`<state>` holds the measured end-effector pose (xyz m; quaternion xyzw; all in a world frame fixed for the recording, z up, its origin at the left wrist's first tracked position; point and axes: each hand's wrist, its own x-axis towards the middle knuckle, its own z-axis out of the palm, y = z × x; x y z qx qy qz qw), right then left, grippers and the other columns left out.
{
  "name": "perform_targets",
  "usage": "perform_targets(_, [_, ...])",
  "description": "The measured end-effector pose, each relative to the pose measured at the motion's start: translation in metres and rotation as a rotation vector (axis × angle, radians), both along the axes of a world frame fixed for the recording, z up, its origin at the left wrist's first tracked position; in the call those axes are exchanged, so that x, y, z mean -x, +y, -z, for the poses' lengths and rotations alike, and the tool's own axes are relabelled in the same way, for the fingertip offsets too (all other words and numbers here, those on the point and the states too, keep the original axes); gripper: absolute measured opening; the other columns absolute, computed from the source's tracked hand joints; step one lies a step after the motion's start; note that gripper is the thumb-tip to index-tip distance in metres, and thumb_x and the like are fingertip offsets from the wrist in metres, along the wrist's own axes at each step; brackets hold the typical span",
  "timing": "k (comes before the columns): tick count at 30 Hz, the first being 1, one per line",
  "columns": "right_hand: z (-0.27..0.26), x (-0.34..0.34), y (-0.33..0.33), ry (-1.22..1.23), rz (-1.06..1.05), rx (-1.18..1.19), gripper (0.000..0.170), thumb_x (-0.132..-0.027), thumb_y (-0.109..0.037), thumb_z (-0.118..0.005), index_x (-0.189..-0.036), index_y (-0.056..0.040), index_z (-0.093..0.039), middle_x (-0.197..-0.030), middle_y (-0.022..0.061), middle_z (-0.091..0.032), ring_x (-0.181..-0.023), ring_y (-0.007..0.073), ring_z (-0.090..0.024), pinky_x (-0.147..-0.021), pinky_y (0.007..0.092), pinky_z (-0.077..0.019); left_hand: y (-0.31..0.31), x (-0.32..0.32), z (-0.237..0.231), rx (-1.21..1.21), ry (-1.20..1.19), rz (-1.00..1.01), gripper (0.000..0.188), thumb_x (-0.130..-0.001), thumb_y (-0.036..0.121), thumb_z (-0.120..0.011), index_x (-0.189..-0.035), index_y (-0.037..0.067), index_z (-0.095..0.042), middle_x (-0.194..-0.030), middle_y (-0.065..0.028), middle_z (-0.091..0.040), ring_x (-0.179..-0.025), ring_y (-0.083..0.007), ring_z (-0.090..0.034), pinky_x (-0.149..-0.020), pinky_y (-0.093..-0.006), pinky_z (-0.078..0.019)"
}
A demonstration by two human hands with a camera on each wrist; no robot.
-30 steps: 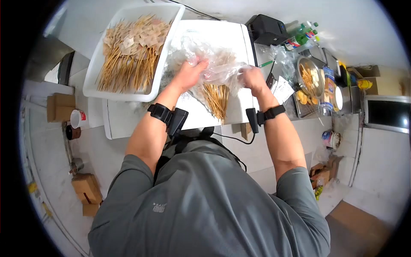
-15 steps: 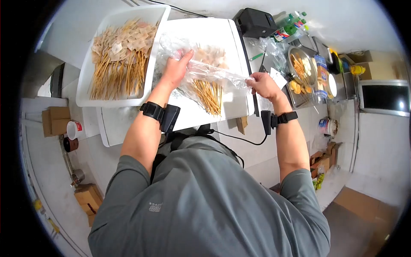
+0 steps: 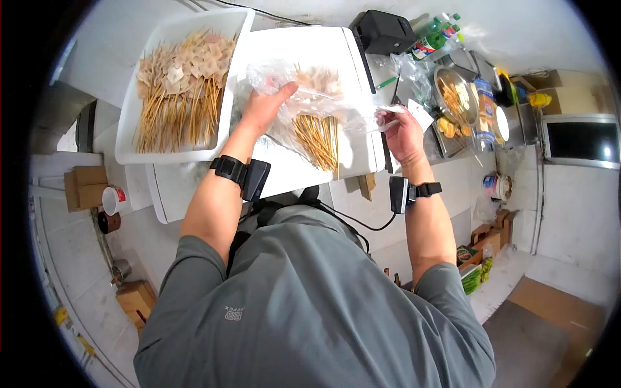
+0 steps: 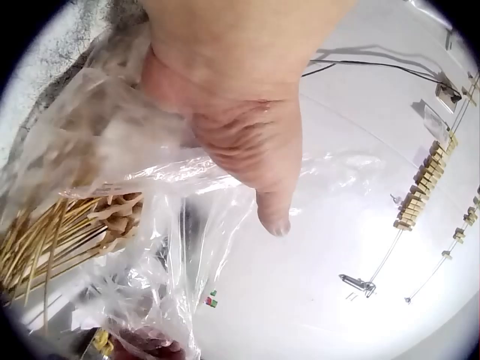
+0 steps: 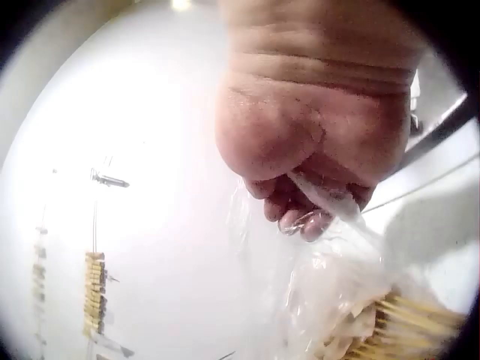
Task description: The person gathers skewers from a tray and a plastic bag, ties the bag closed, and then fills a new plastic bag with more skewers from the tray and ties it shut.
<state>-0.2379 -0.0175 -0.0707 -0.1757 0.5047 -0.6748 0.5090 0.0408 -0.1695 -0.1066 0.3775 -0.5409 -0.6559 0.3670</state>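
A clear plastic bag (image 3: 363, 115) stretches between the two hands over a white worktop (image 3: 284, 173). Inside or beneath its film lies a bundle of skewers (image 3: 317, 139) with pale, flat food pieces at the far end, bare sticks toward the person. My left hand (image 3: 264, 108) holds the bag's left side; its thumb stands out straight, while the film covers its other fingers. At the bag's right edge, my right hand (image 3: 405, 137) grips the film, palm turned up. The right wrist view shows its curled fingers (image 5: 311, 223) with a twisted strand of plastic running through them.
Left of the worktop, a white tub (image 3: 169, 158) holds many similar skewers (image 3: 178, 116). A black boxy device (image 3: 385, 32) and green bottles (image 3: 435, 40) stand at the back right. Farther right is a metal bowl (image 3: 472, 116) with food, beside a green pen (image 3: 387, 82).
The right hand has moved right and turned palm up, drawing the film sideways off the skewers' middle. The left hand has shifted left. More of the skewers shows now.
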Motion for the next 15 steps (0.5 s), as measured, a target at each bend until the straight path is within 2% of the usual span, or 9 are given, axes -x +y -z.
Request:
perform_targets(1, [0.007,0.003,0.001,0.000,-0.002,0.004,0.021,-0.092,-0.009,-0.047,-0.081,0.0020,-0.061,-0.090,0.0121,-0.065,-0.085,0.0235,-0.062,-0.079,0.0318,-0.0475,0.003,0.000,-0.004,0.004,0.026,-0.010,0.052,-0.087,0.042,-0.072,-0.117,0.003,-0.057,-0.104,-0.0058,-0.060,-0.099,-0.0160,-0.054,-0.090,-0.0293,-0.0418])
perform_targets(3, [0.016,0.004,0.002,-0.183,0.002,0.084,0.020,-0.090,-0.011,-0.048,-0.080,0.0002,-0.060,-0.091,0.0133,-0.066,-0.090,0.0265,-0.062,-0.085,0.0357,-0.0471,0.007,-0.002,-0.007,0.012,0.046,-0.025,0.050,-0.087,0.042,-0.071,-0.117,0.004,-0.058,-0.104,-0.0057,-0.060,-0.101,-0.0158,-0.053,-0.092,-0.0294,-0.0406])
perform_targets(5, [0.017,0.002,0.004,-0.266,-0.042,0.157,0.020,-0.089,-0.012,-0.049,-0.077,-0.0009,-0.060,-0.095,0.0122,-0.066,-0.094,0.0280,-0.062,-0.089,0.0372,-0.0452,0.007,-0.004,-0.009,-0.054,-0.045,-0.031,0.043,-0.092,0.041,-0.065,-0.115,0.005,-0.058,-0.105,-0.0050,-0.060,-0.104,-0.0157,-0.052,-0.095,-0.0298,-0.0381])
perform_targets(6, [0.013,-0.002,0.002,-0.291,0.028,0.193,0.021,-0.090,-0.013,-0.049,-0.076,-0.0015,-0.059,-0.098,0.0117,-0.067,-0.097,0.0275,-0.061,-0.091,0.0365,-0.0442,0.005,-0.004,-0.004,-0.051,-0.047,-0.035,0.043,-0.092,0.041,-0.065,-0.115,0.005,-0.058,-0.105,-0.0050,-0.060,-0.104,-0.0157,-0.052,-0.095,-0.0298,-0.0381])
perform_targets(8, [0.013,-0.004,-0.003,-0.284,0.074,0.307,0.027,-0.093,-0.016,-0.048,-0.072,-0.0031,-0.058,-0.108,0.0116,-0.067,-0.108,0.0263,-0.058,-0.097,0.0367,-0.0410,0.002,-0.002,0.008,-0.153,0.171,-0.009,0.045,-0.097,0.040,-0.057,-0.120,0.002,-0.057,-0.112,-0.0064,-0.060,-0.109,-0.0174,-0.051,-0.101,-0.0311,-0.0349])
perform_targets(9, [0.011,-0.007,-0.007,-0.285,0.075,0.311,0.027,-0.093,-0.016,-0.048,-0.072,-0.0031,-0.058,-0.108,0.0116,-0.067,-0.108,0.0263,-0.058,-0.097,0.0367,-0.0410,0.005,-0.002,0.002,-0.149,0.170,-0.007,0.045,-0.097,0.040,-0.057,-0.120,0.002,-0.057,-0.112,-0.0064,-0.060,-0.109,-0.0174,-0.051,-0.101,-0.0311,-0.0349])
perform_targets(11, [0.007,-0.013,-0.016,-0.307,0.305,0.246,0.032,-0.097,-0.021,-0.045,-0.071,-0.0051,-0.056,-0.102,0.0117,-0.067,-0.103,0.0274,-0.058,-0.097,0.0372,-0.0408,0.013,-0.001,-0.009,-0.142,0.115,-0.087,0.051,-0.099,0.039,-0.051,-0.128,-0.003,-0.052,-0.122,-0.0094,-0.058,-0.115,-0.0192,-0.050,-0.104,-0.0330,-0.0334])
perform_targets(14, [-0.001,-0.025,-0.028,-0.386,0.297,0.322,0.031,-0.099,-0.027,-0.043,-0.079,-0.0071,-0.055,-0.086,0.0089,-0.061,-0.090,0.0285,-0.057,-0.091,0.0396,-0.0418,0.012,-0.006,0.001,-0.120,0.057,-0.014,0.058,-0.099,0.040,-0.051,-0.134,-0.006,-0.047,-0.128,-0.0122,-0.056,-0.121,-0.0201,-0.047,-0.106,-0.0340,-0.0318])
perform_targets(15, [0.003,-0.022,-0.030,-0.390,0.300,0.324,0.031,-0.099,-0.027,-0.043,-0.079,-0.0071,-0.055,-0.086,0.0089,-0.061,-0.090,0.0285,-0.057,-0.091,0.0396,-0.0418,0.013,-0.006,0.000,-0.119,0.053,-0.012,0.058,-0.099,0.040,-0.051,-0.134,-0.006,-0.047,-0.128,-0.0122,-0.056,-0.121,-0.0201,-0.047,-0.106,-0.0340,-0.0318])
